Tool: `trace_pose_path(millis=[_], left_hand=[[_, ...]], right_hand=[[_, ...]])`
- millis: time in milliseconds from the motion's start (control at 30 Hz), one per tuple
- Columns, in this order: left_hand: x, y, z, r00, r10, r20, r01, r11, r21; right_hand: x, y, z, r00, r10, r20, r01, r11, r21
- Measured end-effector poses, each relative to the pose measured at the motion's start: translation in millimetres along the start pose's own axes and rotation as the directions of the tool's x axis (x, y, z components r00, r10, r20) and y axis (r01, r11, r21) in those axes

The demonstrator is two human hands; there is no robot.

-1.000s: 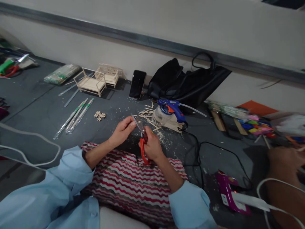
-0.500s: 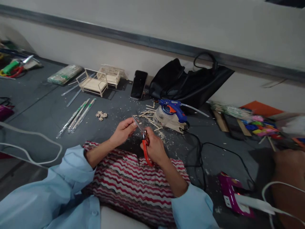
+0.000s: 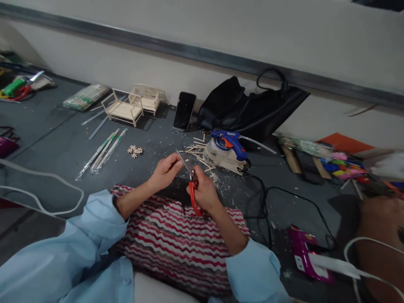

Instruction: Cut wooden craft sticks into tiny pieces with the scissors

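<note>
My right hand [image 3: 203, 191] is closed round the red handles of a pair of scissors [image 3: 190, 185], whose blades point up and left. My left hand [image 3: 164, 170] pinches something small and thin at the blade tips; I cannot make out what it is. Both hands hover above a red-and-white striped cloth [image 3: 176, 235] on my lap. Loose wooden sticks [image 3: 197, 151] and wood chips lie on the dark mat just beyond the hands.
A blue glue gun [image 3: 229, 143] rests beside a tape roll. Behind are a black bag [image 3: 249, 109], a phone [image 3: 184, 110], two small stick-built benches [image 3: 124, 109], wrapped sticks [image 3: 102, 151]. Cables and a purple device [image 3: 304, 252] lie right, near another person's arm [image 3: 380, 235].
The view shifted slightly. My hands stay together at the scissors, with the blades closing a little on what the left fingers hold.
</note>
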State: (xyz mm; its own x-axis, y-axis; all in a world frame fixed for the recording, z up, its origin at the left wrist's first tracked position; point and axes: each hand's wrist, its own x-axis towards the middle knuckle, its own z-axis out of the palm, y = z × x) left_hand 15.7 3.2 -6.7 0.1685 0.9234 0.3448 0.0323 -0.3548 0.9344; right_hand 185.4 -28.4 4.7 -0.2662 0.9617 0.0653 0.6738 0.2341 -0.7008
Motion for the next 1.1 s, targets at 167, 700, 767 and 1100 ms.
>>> trace_pose_path(millis=[167,700,767,1100], left_hand=[[0.9,-4.3,-1.9,1.0,-0.005,0.017,0.005,0.999,-0.04],[3.2,-4.1,2.7,0.964,-0.233,0.13,0.267,0.829,-0.492],[3.1,-5.2,3.4,0.967,-0.227,0.114,0.253,0.844,-0.472],[-1.5,3.0,3.4,0.975,-0.154,0.159,0.208,0.88,-0.427]], right_hand=[[-2.6,-4.6,-4.2,0.999,0.044,0.032,-0.041,0.996,-0.085],[4.4,-1.0,1.7,1.0,0.007,-0.002,-0.007,0.999,-0.033],[4.0,-1.5,2.2,1.0,0.008,-0.021,-0.009,1.0,-0.015],[-11.5,-19.7,5.0,0.993,0.059,0.105,-0.097,0.911,0.402]])
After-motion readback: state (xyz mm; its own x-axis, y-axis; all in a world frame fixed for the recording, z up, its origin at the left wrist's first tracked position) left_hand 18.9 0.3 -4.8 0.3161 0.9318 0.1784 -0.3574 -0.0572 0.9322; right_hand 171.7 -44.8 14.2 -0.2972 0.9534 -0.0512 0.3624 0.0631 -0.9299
